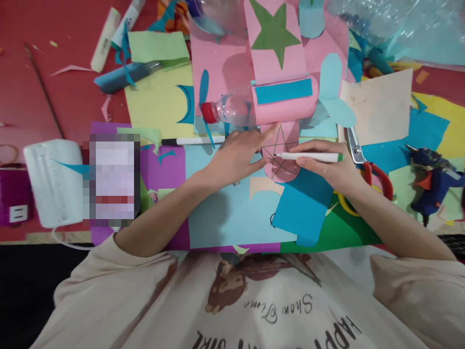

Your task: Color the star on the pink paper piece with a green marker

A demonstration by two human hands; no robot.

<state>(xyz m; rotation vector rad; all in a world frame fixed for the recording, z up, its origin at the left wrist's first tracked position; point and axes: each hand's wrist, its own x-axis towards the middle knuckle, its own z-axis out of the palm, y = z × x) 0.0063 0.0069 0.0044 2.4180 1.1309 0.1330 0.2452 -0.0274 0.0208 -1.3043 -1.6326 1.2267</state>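
My right hand (pixel 327 165) pinches a white marker (pixel 314 156) with a green end, its tip on a pink paper wing (pixel 267 133). A star is outlined in dark lines on that wing. My left hand (pixel 236 157) lies with fingers stretched over the wing's left side. The wing joins a plastic bottle (pixel 234 107) wrapped in pink paper, with a red cap and a blue paper propeller (pixel 204 87). On the opposite wing sits a green paper star (pixel 274 31). Light blue tail pieces (pixel 330 77) stand at the bottle's right end.
Scissors (pixel 370 169) with red and yellow handles lie beside my right wrist. Farther right is a blue glue gun (pixel 430 177). A phone (pixel 112 179) and a white box-shaped device (pixel 54 182) are at left. Coloured paper sheets and another marker (pixel 196 140) cover the table.
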